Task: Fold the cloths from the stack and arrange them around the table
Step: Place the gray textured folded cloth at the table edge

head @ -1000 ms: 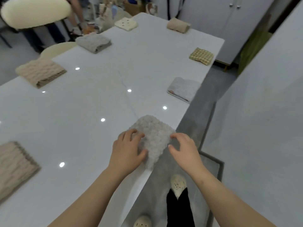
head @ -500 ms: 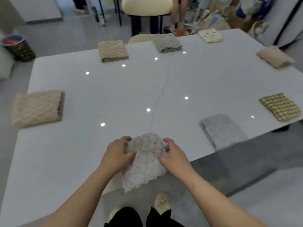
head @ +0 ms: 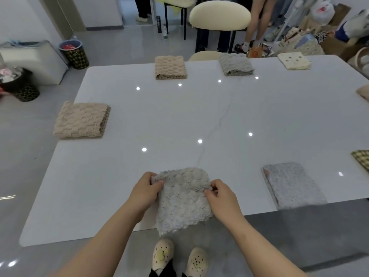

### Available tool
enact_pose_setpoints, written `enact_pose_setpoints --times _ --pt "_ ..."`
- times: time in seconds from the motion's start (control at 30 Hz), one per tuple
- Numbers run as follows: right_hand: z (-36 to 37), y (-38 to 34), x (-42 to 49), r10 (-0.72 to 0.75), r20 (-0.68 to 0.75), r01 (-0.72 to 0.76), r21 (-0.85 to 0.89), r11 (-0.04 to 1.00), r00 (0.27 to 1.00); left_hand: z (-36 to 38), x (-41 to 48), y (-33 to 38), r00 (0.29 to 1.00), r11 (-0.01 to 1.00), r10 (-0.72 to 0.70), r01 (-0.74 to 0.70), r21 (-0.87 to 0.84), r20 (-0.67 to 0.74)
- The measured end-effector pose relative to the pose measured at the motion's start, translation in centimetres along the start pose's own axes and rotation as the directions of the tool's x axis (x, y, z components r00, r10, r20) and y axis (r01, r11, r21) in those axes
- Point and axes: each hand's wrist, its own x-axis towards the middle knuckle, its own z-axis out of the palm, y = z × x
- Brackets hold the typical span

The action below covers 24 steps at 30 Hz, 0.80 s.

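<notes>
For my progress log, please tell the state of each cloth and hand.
fluffy grey cloth: folded, held, near end overhanging the table edge
left hand: grips its left side
right hand: pinches its right side
large beige cloth: folded, flat
far beige cloth: folded, flat
far grey cloth: folded, flat
cream cloth: folded, flat
pale grey cloth: folded, flat

White table carries folded cloths along its edges. Left edge: beige cloth. Far edge: tan cloth, grey cloth, cream cloth. Near edge: fluffy cloth, overhanging; pale grey cloth rightward.
</notes>
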Motion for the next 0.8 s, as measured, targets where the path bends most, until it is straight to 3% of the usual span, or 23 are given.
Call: enact_pose_setpoints --times 0.13,0.27,0.47,0.7,0.8 --pt "-0.1 -0.6 0.0 0.054 0.017 -0.056 0.151 0.987 0.998 0.2 0.2 0.7 0.999 0.976 -0.029 0.035 -0.217 0.032" --pt "-0.2 -1.2 0.3 0.05 -0.063 -0.036 0.207 0.978 0.997 0.1 0.5 1.8 0.999 0.96 0.036 -0.035 -0.279 0.0" --pt "-0.4 -1.8 0.7 0.11 0.038 -0.117 0.302 0.946 0.993 -0.4 1.5 1.8 0.993 0.999 0.008 -0.003 -0.045 0.118" --pt "-0.4 -1.9 0.2 0.029 0.082 -0.053 0.317 0.947 0.996 -1.4 0.6 -0.4 0.902 0.979 0.121 -0.178 0.1 0.415" --pt "-0.6 -1.7 -0.1 0.032 0.112 -0.064 0.296 0.953 0.993 -1.7 0.9 -0.8 0.91 0.966 0.134 -0.208 0.154 0.392"
